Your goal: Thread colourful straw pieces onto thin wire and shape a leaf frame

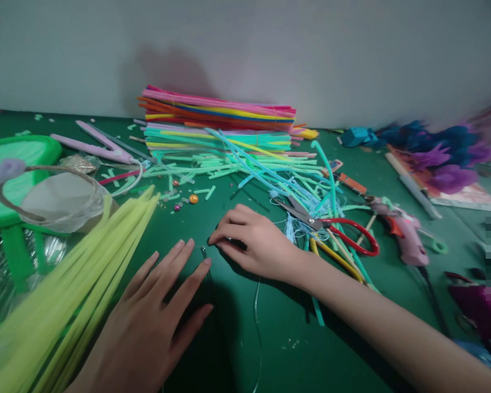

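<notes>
My left hand (155,311) lies low over the green table, fingers stretched out and spread. Its index fingertip is beside a small metal piece (203,251) with a thin dark strand running down from it. My right hand (253,237) is closed in a pinch just to the right of that piece. Clear thread (257,316) comes out from beneath the right hand and trails toward the near edge; a faint stretch of it shows by the fingertips. Just beyond the hands lie several loose beads, among them an orange bead (193,199) and a purple bead (177,207).
Red-handled scissors (352,232) rest on cut pipe cleaners at right, near a pink glue gun (407,234). Bundled pipe cleaners (221,112) are stacked by the wall. Yellow-green pipe cleaners (77,284) and a whitish bowl (63,202) stand left. A lilac flat iron (102,147) lies behind.
</notes>
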The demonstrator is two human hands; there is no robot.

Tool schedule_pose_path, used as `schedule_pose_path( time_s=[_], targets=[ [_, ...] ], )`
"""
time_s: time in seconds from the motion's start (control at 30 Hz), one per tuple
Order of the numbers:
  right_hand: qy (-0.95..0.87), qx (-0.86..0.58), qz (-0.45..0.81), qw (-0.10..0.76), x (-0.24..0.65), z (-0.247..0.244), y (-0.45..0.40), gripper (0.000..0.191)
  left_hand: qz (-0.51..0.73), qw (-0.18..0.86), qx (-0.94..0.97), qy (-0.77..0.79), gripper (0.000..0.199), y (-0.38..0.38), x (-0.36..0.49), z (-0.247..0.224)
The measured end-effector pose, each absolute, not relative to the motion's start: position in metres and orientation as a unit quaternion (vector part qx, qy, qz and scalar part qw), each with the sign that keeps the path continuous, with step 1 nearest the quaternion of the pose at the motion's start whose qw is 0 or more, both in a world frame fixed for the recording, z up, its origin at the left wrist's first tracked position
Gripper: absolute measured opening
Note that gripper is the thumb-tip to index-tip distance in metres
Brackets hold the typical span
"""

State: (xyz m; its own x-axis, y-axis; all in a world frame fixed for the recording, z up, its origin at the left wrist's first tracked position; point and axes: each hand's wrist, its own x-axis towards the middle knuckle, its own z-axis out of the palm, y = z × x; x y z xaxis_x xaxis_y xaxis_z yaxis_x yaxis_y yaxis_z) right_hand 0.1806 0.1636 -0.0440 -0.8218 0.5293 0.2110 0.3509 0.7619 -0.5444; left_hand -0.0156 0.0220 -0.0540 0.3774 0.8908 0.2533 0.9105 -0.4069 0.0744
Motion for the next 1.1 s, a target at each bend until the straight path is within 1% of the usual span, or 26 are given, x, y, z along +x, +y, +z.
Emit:
schedule_pose_path(
  time_s=[0.43, 0.6, 0.67, 0.73, 0.87, 1.1],
  targets=[
    [-0.923, -0.233, 0.248, 0.182, 0.181, -0.046, 0.164, 0.022, -0.128, 0.018, -0.832, -0.539, 0.052, 0.022, -0.016, -0.054],
    [-0.922, -0.237, 0.248, 0.178, 0.181, -0.047, 0.164, 0.021, -0.178, -0.014, -0.806, -0.564, 0.051, 0.026, -0.024, -0.048],
    [-0.922, -0.24, 0.249, 0.174, 0.181, -0.047, 0.164, 0.021, -0.196, -0.013, -0.775, -0.6, 0.046, 0.033, -0.031, -0.047],
    [-0.921, -0.242, 0.251, 0.173, 0.181, -0.047, 0.163, 0.02, -0.189, 0.0, -0.752, -0.632, 0.036, 0.044, -0.037, -0.047],
    [-0.917, -0.25, 0.253, 0.181, 0.181, -0.048, 0.163, 0.018, -0.175, 0.0, -0.766, -0.619, 0.021, 0.065, -0.044, -0.053],
    [-0.918, -0.251, 0.251, 0.179, 0.181, -0.05, 0.163, 0.015, -0.139, 0.047, -0.78, -0.608, 0.024, 0.073, -0.044, -0.061]
  ],
)
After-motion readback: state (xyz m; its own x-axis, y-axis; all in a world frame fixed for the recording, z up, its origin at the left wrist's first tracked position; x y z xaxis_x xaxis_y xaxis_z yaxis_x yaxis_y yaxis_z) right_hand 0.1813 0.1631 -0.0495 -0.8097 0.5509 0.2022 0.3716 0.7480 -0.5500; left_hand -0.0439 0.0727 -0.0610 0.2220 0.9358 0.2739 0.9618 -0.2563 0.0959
